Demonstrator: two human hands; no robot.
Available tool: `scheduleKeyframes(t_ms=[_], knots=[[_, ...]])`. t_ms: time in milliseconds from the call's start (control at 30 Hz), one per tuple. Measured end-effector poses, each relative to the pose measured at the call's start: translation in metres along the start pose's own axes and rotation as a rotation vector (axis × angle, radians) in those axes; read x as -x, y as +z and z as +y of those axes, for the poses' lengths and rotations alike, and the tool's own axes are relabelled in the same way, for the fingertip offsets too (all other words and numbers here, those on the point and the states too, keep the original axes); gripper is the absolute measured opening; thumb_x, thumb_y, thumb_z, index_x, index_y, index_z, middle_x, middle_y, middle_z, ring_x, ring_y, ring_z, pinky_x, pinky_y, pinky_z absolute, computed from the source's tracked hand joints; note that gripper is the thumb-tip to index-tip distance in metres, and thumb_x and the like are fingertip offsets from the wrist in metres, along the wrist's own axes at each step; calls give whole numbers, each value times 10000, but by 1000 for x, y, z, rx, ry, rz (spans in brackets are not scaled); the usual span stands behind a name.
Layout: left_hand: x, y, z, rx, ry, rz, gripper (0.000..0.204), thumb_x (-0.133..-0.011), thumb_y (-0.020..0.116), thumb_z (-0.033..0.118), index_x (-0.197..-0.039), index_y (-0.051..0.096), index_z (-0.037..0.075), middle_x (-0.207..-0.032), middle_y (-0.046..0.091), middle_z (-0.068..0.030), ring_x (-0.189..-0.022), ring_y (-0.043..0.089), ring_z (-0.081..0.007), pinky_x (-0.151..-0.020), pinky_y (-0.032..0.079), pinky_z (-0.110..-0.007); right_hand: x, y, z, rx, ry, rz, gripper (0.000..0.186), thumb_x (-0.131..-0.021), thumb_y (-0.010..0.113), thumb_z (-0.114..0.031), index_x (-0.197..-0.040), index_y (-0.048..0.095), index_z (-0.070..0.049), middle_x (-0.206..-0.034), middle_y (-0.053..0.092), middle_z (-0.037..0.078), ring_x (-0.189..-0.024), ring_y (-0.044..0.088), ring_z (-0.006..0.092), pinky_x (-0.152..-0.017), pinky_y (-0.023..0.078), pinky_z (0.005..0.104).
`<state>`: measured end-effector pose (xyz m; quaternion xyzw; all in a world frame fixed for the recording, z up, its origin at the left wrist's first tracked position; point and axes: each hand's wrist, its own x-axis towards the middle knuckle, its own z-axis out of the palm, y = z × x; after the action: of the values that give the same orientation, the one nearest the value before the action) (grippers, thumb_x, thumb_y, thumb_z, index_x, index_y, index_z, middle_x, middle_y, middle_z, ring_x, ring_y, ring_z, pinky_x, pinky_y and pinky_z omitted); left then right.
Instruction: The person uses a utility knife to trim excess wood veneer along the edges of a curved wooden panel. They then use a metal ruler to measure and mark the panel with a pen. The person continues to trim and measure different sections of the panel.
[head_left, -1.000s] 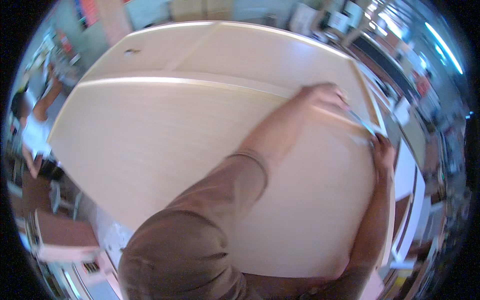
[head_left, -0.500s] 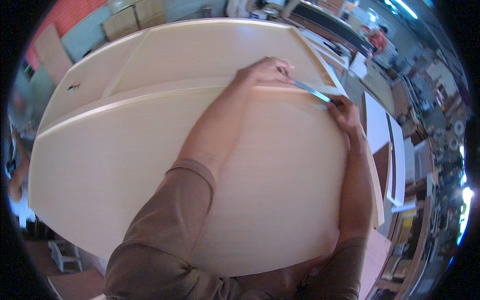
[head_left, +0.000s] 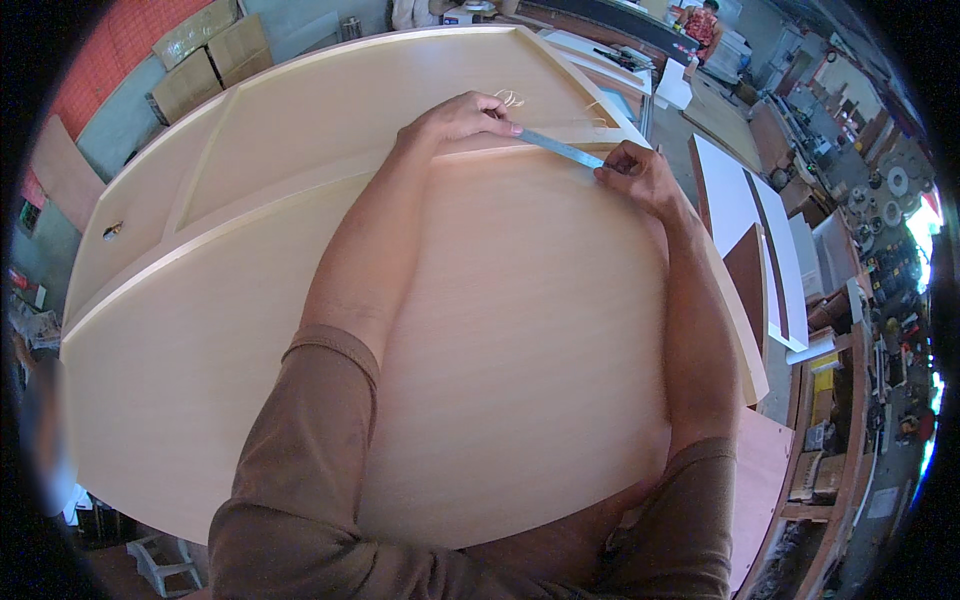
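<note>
A narrow, flat, silvery metal strip spans between my hands, at the far right of a large pale wooden panel. I cannot tell whether it is a blade, a file or a ruler. My left hand grips its left end with closed fingers. The other end sits pinched in my right hand. Beneath it runs the raised wooden rib that crosses the panel, close to where the rib meets the right-hand edge strip. Thin curled shavings show just beyond my left fingers.
A small dark-edged hole pierces the panel at left. White boards lie to the right, near shelving. Cardboard boxes stand at the back left. Another person is at the far right, and a blurred one is at the left edge.
The view has shifted, so panel and hands appear farther left and slightly higher. Both hands keep hold of the metal strip. The curled shavings beyond my left hand show more plainly now.
</note>
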<state>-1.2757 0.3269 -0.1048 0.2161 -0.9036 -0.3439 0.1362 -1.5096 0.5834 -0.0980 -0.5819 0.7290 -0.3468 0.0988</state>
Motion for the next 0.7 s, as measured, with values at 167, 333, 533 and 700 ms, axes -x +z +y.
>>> scheduleKeyframes(t_ms=[167,333,533,700], knots=[[-1,3,-2,18,77,16,427,-896,795,502,-1045,725,108,-921,653,4,-924,576,-137,-855,444,-316,0,-4,2,101,-28,23,279,-860,836,-229,-1004,759,-2,-889,759,84,-828,677,146,-797,554,338],[1,3,1,-21,107,34,426,-912,785,492,-1031,706,91,-910,640,7,-911,565,-132,-839,442,-317,-2,-4,4,60,-34,14,327,-860,823,-287,-1021,766,-7,-928,768,128,-869,714,204,-838,567,368],[0,1,0,-24,139,18,418,-925,774,483,-1013,698,81,-906,646,-4,-910,569,-136,-842,448,-320,-6,-5,12,117,-48,26,358,-860,818,-323,-1028,767,-11,-933,774,144,-867,732,222,-836,573,376],[0,3,-2,16,127,25,412,-923,775,475,-992,690,77,-904,648,-9,-900,568,-133,-830,450,-317,-6,-4,9,102,-40,29,356,-860,820,-314,-1012,766,3,-922,778,145,-856,738,218,-823,575,367]])
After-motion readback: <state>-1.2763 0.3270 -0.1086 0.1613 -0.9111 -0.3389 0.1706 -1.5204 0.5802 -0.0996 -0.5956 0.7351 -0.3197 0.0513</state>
